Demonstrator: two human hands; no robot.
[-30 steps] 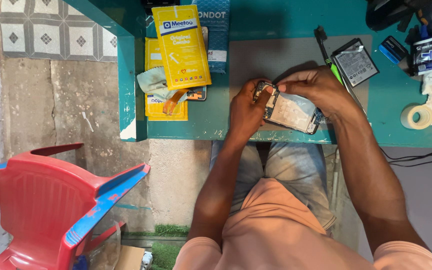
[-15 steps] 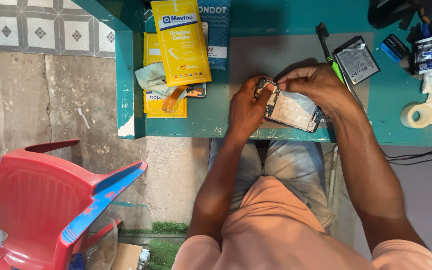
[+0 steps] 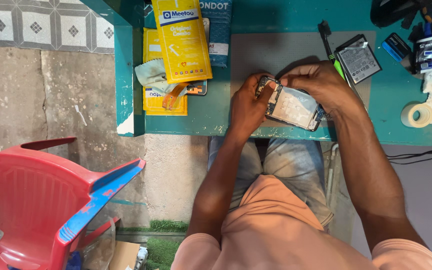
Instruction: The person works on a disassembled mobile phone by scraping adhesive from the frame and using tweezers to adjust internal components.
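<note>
An opened phone (image 3: 292, 106) with its back off, white inner plate showing, lies tilted near the front edge of the teal table (image 3: 201, 117). My left hand (image 3: 248, 107) grips its left end, thumb on the upper corner. My right hand (image 3: 321, 82) comes over its top edge, fingers pinched at the upper left corner next to my left thumb. What the fingertips pinch is too small to tell. A grey work mat (image 3: 276, 50) lies beneath the phone.
Yellow flat packets (image 3: 181, 40) and a pale cloth (image 3: 152, 74) lie at the table's left. A phone battery (image 3: 359, 60), a green-handled tool (image 3: 332, 50), a tape roll (image 3: 417, 115) and small boxes (image 3: 428, 54) sit at right. A red plastic chair (image 3: 46, 200) stands on the floor at left.
Both hands stay on the phone; my right fingers have shifted slightly towards its upper left corner. The view has drifted a little.
</note>
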